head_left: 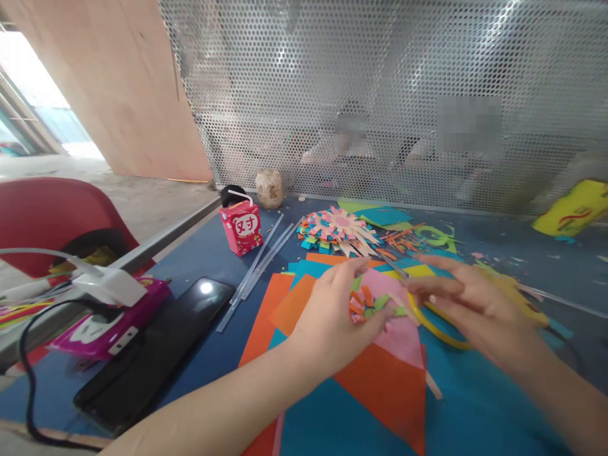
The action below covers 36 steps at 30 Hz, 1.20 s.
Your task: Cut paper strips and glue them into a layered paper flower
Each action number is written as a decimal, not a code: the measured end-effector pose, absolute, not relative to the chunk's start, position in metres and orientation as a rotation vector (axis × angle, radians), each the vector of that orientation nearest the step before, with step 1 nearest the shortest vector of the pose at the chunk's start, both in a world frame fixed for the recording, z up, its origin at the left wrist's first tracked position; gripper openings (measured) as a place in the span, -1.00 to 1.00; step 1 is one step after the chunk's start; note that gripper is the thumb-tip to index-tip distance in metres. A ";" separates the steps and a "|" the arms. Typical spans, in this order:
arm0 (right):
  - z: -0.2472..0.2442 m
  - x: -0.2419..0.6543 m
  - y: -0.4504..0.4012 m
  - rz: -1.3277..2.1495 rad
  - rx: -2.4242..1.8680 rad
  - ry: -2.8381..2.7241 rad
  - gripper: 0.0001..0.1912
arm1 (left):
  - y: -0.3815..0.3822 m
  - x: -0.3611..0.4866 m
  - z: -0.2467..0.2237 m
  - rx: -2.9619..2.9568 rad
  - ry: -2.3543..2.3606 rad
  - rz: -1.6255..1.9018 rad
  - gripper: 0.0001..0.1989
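My left hand [330, 316] curls around a small cluster of green and orange paper strips [363, 301], its thumb and fingers closed about them. A pink paper sheet [403, 339] lies under the cluster, over orange paper [389, 392] and blue paper [323, 418]. To the right, my right hand [479, 301] grips scissors with yellow handles [439, 332]. Their metal blades point away to the upper left, above the paper pile. Just beyond both hands lie layered, fringed paper flowers [339, 228] in pink, blue and orange.
A red drink carton [241, 227] with a straw stands near clear plastic strips [259, 269]. On the left lie a black phone [156, 354] and a purple power strip [114, 323] with a white charger. Paper scraps [434, 237] lie by the perforated metal screen [304, 95]; a yellow packet [572, 209] is far right.
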State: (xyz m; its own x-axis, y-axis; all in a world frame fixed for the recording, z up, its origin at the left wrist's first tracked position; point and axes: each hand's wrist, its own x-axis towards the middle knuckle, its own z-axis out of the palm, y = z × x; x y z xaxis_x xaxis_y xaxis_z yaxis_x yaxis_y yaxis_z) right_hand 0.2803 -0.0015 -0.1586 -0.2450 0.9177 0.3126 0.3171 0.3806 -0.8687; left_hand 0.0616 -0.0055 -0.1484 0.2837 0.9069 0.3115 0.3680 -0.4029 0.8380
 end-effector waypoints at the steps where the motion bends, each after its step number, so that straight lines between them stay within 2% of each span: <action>1: -0.159 0.278 -0.003 0.928 -1.066 -1.801 -0.59 | -0.006 0.062 -0.148 1.825 1.051 1.060 -0.48; 5: -0.161 0.270 -0.010 1.052 -1.061 -1.844 -0.55 | -0.006 0.066 -0.151 1.602 0.815 1.043 -0.53; 8: -0.162 0.269 -0.012 1.110 -1.065 -1.835 -0.54 | -0.004 0.068 -0.153 1.537 0.829 1.105 -0.64; 13: -0.162 0.275 -0.010 1.189 -1.067 -1.789 -0.51 | 0.000 0.068 -0.153 1.417 0.877 1.100 -0.68; 24: -0.162 0.272 -0.006 1.291 -0.851 -1.694 -0.63 | 0.003 0.065 -0.151 1.252 0.866 1.059 -0.75; 29: -0.158 0.272 -0.006 1.354 -0.746 -1.710 -0.58 | 0.008 0.065 -0.153 1.098 0.847 1.053 -0.72; 36: -0.161 0.272 -0.009 1.629 -0.688 -1.809 -0.49 | 0.005 0.067 -0.153 1.034 0.784 1.082 -0.65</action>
